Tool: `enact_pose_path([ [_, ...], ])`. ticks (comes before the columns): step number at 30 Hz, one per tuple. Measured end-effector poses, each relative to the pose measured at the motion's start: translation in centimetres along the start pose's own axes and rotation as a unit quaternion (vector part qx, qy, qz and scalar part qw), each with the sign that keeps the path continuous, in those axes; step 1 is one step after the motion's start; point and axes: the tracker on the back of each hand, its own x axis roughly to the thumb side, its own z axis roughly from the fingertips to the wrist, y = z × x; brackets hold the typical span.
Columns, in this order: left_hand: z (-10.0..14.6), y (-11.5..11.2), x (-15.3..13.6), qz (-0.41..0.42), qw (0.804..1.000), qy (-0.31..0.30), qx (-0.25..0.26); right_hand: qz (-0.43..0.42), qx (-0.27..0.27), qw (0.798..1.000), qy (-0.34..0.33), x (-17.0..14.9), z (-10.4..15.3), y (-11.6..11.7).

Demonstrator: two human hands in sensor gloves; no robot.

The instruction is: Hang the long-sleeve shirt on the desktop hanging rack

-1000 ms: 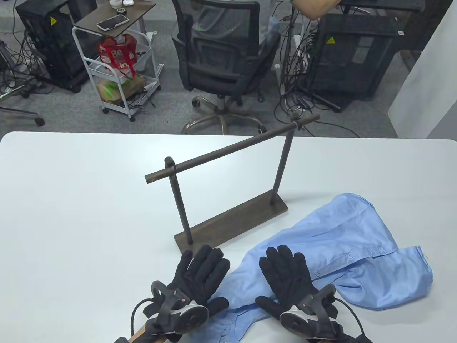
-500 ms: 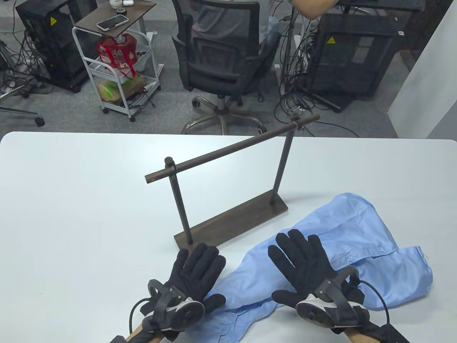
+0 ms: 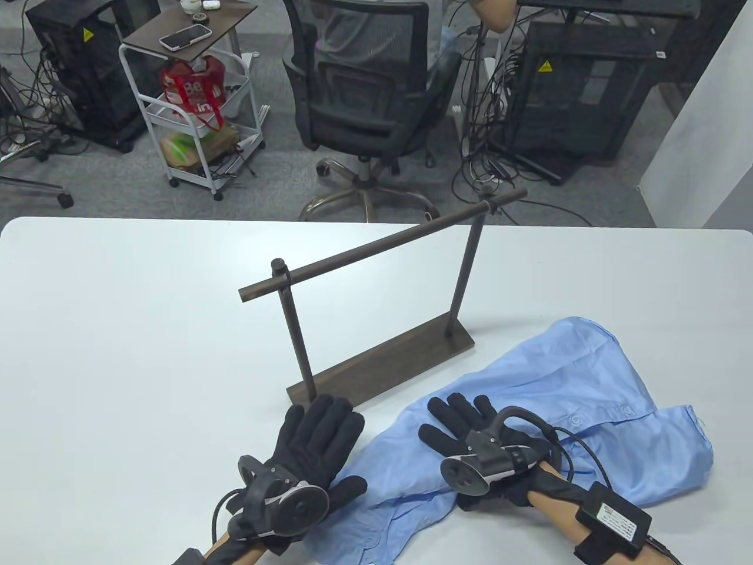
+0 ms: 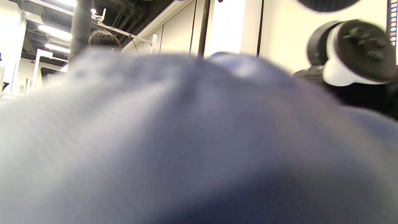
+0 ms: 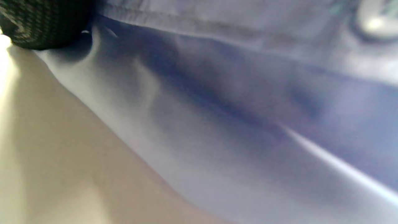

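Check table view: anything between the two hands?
Only shirt fabric. In the table view a strip of the blue shirt fills the gap between the left hand and the right hand; both rest on it.

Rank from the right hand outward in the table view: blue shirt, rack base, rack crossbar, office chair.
From the right hand:
1. blue shirt, directly under the hand.
2. rack base, just beyond, to its left.
3. rack crossbar, above the base, farther back.
4. office chair, on the floor past the table.
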Motion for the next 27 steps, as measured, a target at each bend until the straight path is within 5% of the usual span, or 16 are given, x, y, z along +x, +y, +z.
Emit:
enact_pose_path([
  [17, 0.1, 0.0, 0.0, 0.0, 1.0, -0.001, -0.001, -0.029, -0.125, 0.992, 0.012, -1.0, -1.1, -0.5],
  [22, 0.1, -0.1, -0.1, 0.003, 1.0, -0.002, -0.007, -0.084, -0.165, 0.981, 0.051, -3.1, 1.4, -2.1],
  [27, 0.1, -0.1, -0.2, 0.011, 1.0, -0.003, -0.012, -0.115, -0.259, 0.953, 0.109, -6.0, 6.0, -5.8],
])
